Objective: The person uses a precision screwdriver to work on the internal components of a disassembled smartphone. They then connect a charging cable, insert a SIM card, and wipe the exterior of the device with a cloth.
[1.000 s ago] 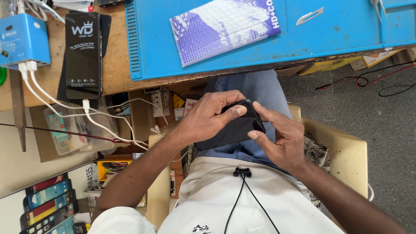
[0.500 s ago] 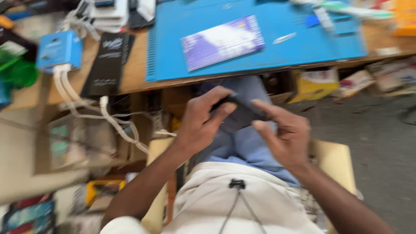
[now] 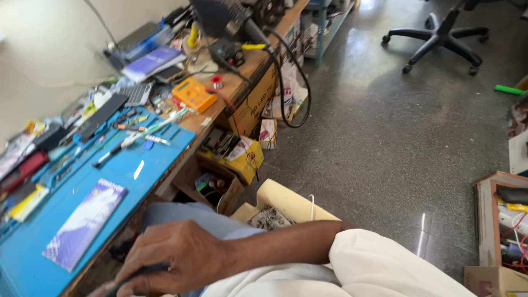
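Observation:
My right hand (image 3: 176, 258) lies low in the view, on my lap in light blue trousers, with its forearm coming out of a white sleeve on the right. Its fingers are closed on a dark phone (image 3: 144, 269), of which only a thin edge shows. My left hand is out of the frame. Just left of the hand runs the workbench edge with a blue work mat (image 3: 88, 176). A purple and white packet (image 3: 83, 224) lies on the mat.
Pens, small tools and an orange multimeter (image 3: 193, 94) crowd the bench, with cables hanging over its edge. Cardboard boxes (image 3: 242, 159) stand under it and one box (image 3: 289, 202) by my knee. A black office chair (image 3: 440, 33) stands on the grey floor, a wooden crate (image 3: 489, 220) at right.
The view has swung from straight down on my lap to the right, along the bench and floor. My left hand has left the frame; my right hand still grips the phone.

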